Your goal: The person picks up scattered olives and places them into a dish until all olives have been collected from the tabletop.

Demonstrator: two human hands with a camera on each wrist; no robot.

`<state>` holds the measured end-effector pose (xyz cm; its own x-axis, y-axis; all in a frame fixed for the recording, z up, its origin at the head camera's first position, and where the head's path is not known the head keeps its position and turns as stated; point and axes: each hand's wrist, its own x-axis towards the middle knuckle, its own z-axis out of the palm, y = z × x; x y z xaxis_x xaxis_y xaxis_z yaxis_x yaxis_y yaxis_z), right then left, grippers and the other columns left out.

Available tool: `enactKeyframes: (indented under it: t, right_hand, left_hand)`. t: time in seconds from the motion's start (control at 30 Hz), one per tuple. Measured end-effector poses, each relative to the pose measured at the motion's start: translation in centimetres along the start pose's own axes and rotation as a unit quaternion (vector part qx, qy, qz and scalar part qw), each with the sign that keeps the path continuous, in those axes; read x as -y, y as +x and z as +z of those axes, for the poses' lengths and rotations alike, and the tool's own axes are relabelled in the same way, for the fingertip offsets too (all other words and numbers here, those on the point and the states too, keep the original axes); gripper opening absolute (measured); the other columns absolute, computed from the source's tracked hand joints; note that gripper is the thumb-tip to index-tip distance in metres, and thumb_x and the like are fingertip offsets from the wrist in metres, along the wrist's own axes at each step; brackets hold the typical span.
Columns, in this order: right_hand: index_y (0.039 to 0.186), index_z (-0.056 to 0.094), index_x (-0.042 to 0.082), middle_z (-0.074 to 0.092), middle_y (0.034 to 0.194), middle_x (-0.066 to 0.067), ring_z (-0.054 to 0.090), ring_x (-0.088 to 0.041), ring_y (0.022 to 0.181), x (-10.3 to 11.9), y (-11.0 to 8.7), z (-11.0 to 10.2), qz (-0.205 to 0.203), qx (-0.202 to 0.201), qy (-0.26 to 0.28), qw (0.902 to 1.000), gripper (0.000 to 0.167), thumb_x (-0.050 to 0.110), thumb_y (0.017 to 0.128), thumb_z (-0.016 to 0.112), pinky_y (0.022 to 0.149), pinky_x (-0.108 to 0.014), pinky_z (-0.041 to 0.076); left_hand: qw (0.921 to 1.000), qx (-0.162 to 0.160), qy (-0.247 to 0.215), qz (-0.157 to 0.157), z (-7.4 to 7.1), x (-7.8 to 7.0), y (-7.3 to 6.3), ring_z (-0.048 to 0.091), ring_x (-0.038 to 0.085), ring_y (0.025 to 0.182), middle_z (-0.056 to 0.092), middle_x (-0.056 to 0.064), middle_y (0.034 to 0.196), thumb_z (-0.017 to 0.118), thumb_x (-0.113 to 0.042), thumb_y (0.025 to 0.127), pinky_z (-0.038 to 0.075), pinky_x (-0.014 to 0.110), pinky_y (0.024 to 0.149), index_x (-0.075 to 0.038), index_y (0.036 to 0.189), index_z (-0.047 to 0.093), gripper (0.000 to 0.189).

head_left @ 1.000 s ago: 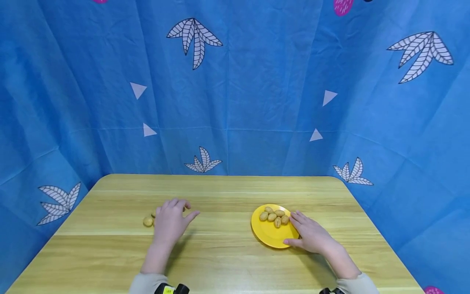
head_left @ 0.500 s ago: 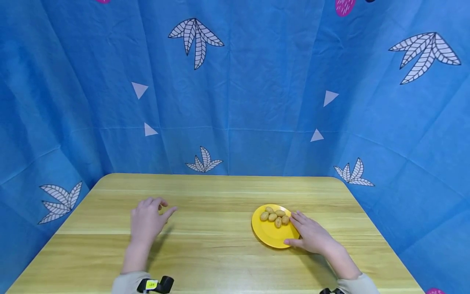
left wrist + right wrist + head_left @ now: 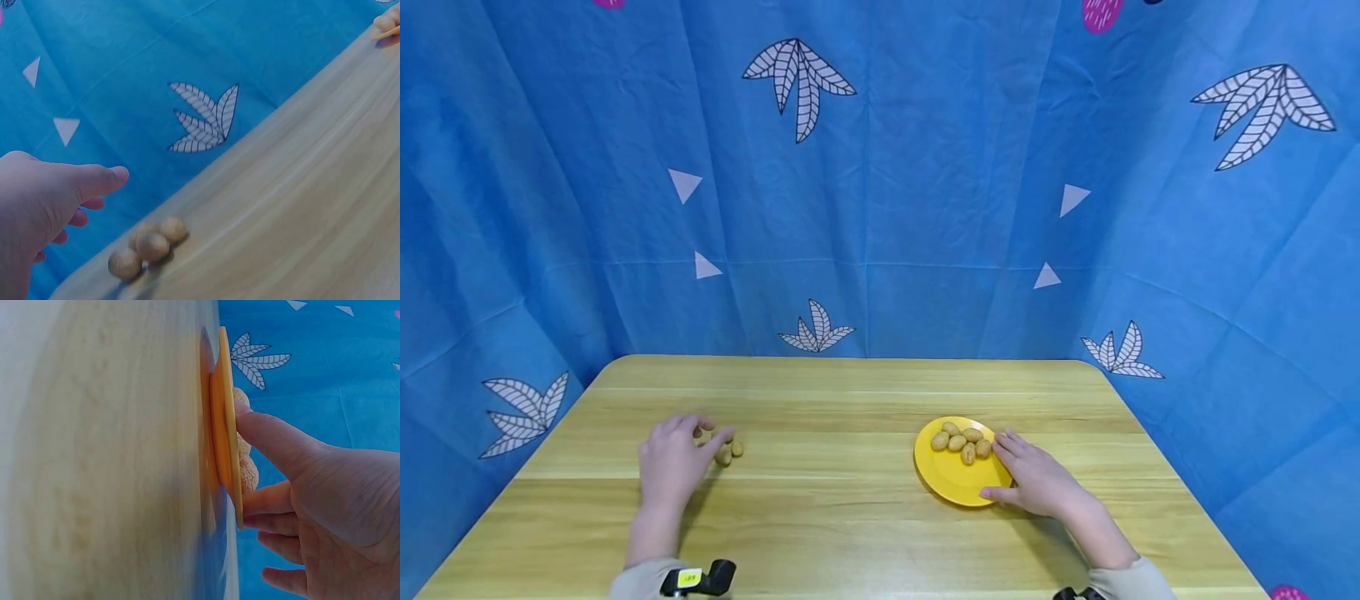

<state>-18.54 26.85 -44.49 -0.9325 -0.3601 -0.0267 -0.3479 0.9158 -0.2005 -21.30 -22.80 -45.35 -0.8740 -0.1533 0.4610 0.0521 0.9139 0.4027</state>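
Observation:
My left hand (image 3: pixel 672 458) hovers over the left of the table beside a small cluster of tan, rounded walnuts (image 3: pixel 723 455), partly covering them in the head view. In the left wrist view the thumb and fingers stand apart with nothing between them, above the walnuts (image 3: pixel 153 246) on the wood. My right hand (image 3: pixel 1033 479) rests at the right rim of a yellow plate (image 3: pixel 951 486), thumb and fingertips touching the edge, fingers fairly straight. Several wrinkled walnuts (image 3: pixel 957 443) lie toward the back of that plate; the right wrist view shows the plate (image 3: pixel 226 431) edge-on.
A light wooden table (image 3: pixel 835 533) carries everything, with bare wood between the two hands. Behind it and along both sides hangs a blue cloth (image 3: pixel 925 208) with white leaf and triangle prints.
My left hand has moved left and slightly down, passing over the loose walnuts, which now show at its right side. My right hand and the plate have stayed put.

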Motion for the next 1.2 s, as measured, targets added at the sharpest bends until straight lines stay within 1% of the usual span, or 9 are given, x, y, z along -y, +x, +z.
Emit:
enactKeyframes:
  t: [0.07,0.17,0.37,0.47,0.63,0.73,0.97,1.2]
  right_hand:
    - [0.138,0.046,-0.009,0.041,0.149,-0.026,0.034,-0.044,0.141,0.0,0.0,0.0,0.0,0.001,-0.001,1.0,0.084,0.052,0.085,0.067,0.111,-0.056,0.032]
    - [0.139,0.046,-0.009,0.041,0.149,-0.026,0.034,-0.044,0.141,0.0,0.0,0.0,0.0,0.002,-0.002,1.0,0.084,0.053,0.085,0.067,0.111,-0.056,0.032]
    - [0.139,0.046,-0.008,0.04,0.149,-0.026,0.034,-0.044,0.141,0.0,0.1,0.0,-0.001,-0.001,-0.002,1.0,0.084,0.052,0.085,0.067,0.111,-0.056,0.032]
    - [0.139,0.046,-0.008,0.04,0.149,-0.026,0.034,-0.044,0.141,0.0,0.1,-0.1,-0.002,-0.002,-0.001,1.0,0.084,0.052,0.085,0.067,0.111,-0.057,0.032]
    - [0.139,0.046,-0.009,0.04,0.149,-0.026,0.034,-0.044,0.141,0.0,0.1,0.0,-0.002,-0.001,-0.002,1.0,0.084,0.053,0.085,0.066,0.111,-0.057,0.032]
    - [0.139,0.046,-0.008,0.04,0.149,-0.026,0.034,-0.044,0.141,0.0,0.1,0.0,-0.002,0.001,-0.002,1.0,0.084,0.053,0.085,0.066,0.111,-0.057,0.032]
    - [0.14,0.045,-0.008,0.04,0.15,-0.026,0.033,-0.044,0.141,0.0,0.0,0.0,0.004,0.007,0.0,1.0,0.084,0.053,0.085,0.066,0.111,-0.057,0.032]
    - [0.139,0.045,-0.008,0.04,0.15,-0.026,0.033,-0.044,0.141,0.0,0.0,0.0,0.004,0.006,0.0,1.0,0.084,0.053,0.085,0.066,0.111,-0.057,0.032]
  left_hand:
    - [0.9998,0.01,-0.005,-0.016,0.1,0.5,-0.2,0.057,0.034,0.09,0.066,0.013,0.093,0.073,-0.046,0.083,0.036,0.048,0.073,-0.008,0.094,0.07,0.039]
    - [0.9992,0.015,-0.009,-0.035,0.2,1.1,-0.4,0.056,0.036,0.094,0.067,0.015,0.098,0.071,-0.047,0.084,0.037,0.05,0.076,-0.008,0.096,0.07,0.041]
    - [0.9985,0.007,-0.01,-0.054,0.9,1.9,-0.7,0.054,0.036,0.095,0.066,0.018,0.103,0.07,-0.046,0.086,0.037,0.049,0.076,-0.008,0.099,0.07,0.041]
    - [0.9978,0.008,-0.008,-0.065,1.2,2.1,-0.9,0.053,0.037,0.096,0.066,0.019,0.105,0.068,-0.047,0.087,0.037,0.05,0.076,-0.007,0.102,0.069,0.042]
    - [0.9957,0.027,-0.004,-0.089,1.6,2.4,-1.2,0.052,0.042,0.1,0.063,0.021,0.11,0.064,-0.047,0.09,0.037,0.054,0.079,-0.007,0.107,0.068,0.043]
    - [0.9942,0.04,-0.001,-0.1,1.6,2.5,-1.4,0.051,0.044,0.102,0.062,0.024,0.114,0.063,-0.046,0.09,0.037,0.055,0.081,-0.007,0.108,0.068,0.044]
    - [0.9909,0.078,0.015,-0.108,1.7,2.5,-1.5,0.049,0.046,0.107,0.059,0.029,0.121,0.062,-0.045,0.09,0.037,0.056,0.079,-0.005,0.114,0.066,0.046]
    - [0.9908,0.086,0.015,-0.104,1.4,2.4,-1.5,0.048,0.048,0.108,0.058,0.029,0.122,0.063,-0.042,0.089,0.037,0.058,0.08,-0.003,0.117,0.065,0.049]
